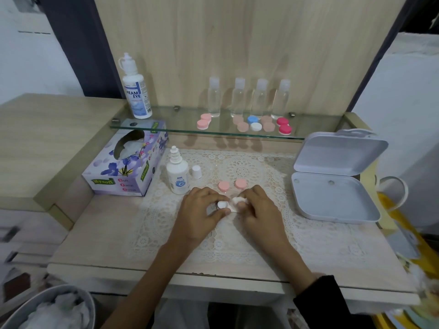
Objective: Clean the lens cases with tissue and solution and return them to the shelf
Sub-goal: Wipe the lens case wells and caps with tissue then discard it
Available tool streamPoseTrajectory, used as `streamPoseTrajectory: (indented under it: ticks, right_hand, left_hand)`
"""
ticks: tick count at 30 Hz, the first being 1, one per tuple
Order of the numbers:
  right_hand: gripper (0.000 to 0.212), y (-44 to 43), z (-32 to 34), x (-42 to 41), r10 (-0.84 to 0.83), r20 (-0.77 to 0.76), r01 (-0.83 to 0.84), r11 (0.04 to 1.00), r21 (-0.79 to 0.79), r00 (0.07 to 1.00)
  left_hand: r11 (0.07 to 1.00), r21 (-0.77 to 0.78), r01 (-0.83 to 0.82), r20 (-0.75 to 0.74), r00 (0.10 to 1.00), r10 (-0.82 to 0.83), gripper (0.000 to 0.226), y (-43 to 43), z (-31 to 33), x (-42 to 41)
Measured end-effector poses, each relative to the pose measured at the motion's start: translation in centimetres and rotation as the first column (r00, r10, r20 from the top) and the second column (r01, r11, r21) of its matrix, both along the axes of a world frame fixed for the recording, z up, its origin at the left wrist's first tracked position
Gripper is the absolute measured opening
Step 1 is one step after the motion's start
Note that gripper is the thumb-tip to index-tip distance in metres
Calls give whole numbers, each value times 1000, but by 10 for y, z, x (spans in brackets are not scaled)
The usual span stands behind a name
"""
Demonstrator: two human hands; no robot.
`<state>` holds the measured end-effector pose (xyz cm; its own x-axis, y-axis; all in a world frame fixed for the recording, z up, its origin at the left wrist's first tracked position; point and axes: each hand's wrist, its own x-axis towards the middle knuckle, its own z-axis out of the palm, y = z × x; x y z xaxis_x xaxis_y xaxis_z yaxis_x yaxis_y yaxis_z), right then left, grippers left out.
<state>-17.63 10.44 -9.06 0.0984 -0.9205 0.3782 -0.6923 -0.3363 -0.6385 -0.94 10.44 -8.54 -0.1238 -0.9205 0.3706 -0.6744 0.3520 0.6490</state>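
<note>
My left hand (202,210) grips a small white lens case (223,204) over the lace mat. My right hand (256,205) pinches a wad of tissue (236,201) pressed against that case. Two pink caps (223,186) (240,183) lie just beyond my fingers. A small solution bottle (177,173) stands uncapped to the left, its white cap (196,171) beside it. The tissue box (128,160) sits further left. On the glass shelf (213,131) lie several lens cases: pink (203,121), beige, blue-white (254,123) and red (284,125).
A large solution bottle (135,91) and several clear bottles (249,98) stand on the shelf. An open grey hinged box (332,186) lies at the right. A bin holding used tissue (54,307) is at the lower left. The lace mat (237,245) covers the desk centre.
</note>
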Motion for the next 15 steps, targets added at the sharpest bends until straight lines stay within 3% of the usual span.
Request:
streamPoseTrajectory:
  ticks: [3,5,9,15]
  right_hand:
    - [7,2,9,-2,-38,272,32,999,26,961]
    - [13,7,13,0,1,313,-7,1000,16,950]
    - [9,11,11,3,56,13,-55,993,-105,998]
    - [16,11,9,7,44,-22,-47,988,-149,999]
  left_hand:
    - [1000,-8,-1,9,1000,1,33,0,0,1]
    - [1000,-9,-2,15,1000,2,34,-1,-1,1]
    - [999,-32,9,61,998,-7,37,0,-2,1]
    - [999,-34,-2,51,999,3,29,-1,-2,-1]
